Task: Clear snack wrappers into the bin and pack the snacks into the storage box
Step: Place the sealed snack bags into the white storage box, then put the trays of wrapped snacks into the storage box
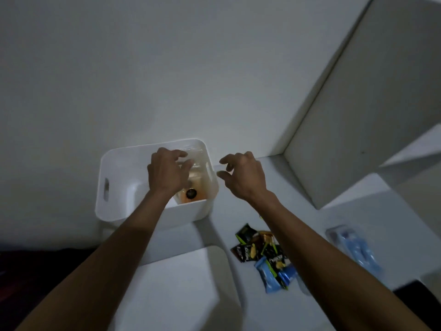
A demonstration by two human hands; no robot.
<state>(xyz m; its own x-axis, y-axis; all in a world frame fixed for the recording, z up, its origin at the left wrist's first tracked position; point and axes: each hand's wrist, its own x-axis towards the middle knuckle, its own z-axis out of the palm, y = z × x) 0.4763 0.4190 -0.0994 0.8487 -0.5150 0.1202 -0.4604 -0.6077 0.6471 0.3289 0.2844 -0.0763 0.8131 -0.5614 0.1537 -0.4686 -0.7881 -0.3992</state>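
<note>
White plastic is making up the storage box (124,177), which is sitting against the wall (167,68) at the back of a pale surface (238,218). Head view, the only one supplied: the box is open-topped, with a slot handle (106,188) showing in its left side. Inside it, toward the right, a clear pack (199,177) with an orange tint and a dark round spot is lying on the floor of the box; its exact nature is too blurred to tell.

The left hand (167,173) is reaching over the box opening, fingers curled and partly spread, with the fingertips at the top of the clear pack; whether they are gripping it cannot be told. The right hand (243,175) is hovering just outside the box's right wall, fingers spread wide and bent, holding nothing.

Both forearms are crossing the lower half of the picture. The left forearm is covering part of the box's near wall, and the right forearm is hiding part of the snack pile (265,254) lying on the surface near the box. The pile is showing at least three dark packets with green edging and two blue packets, overlapping one another; an exact count is not possible. One pale blue package (353,247) is lying apart, further right. A white rounded lid (181,283) is lying flat in front of the box. A white upright panel (358,103) is standing at the right.
</note>
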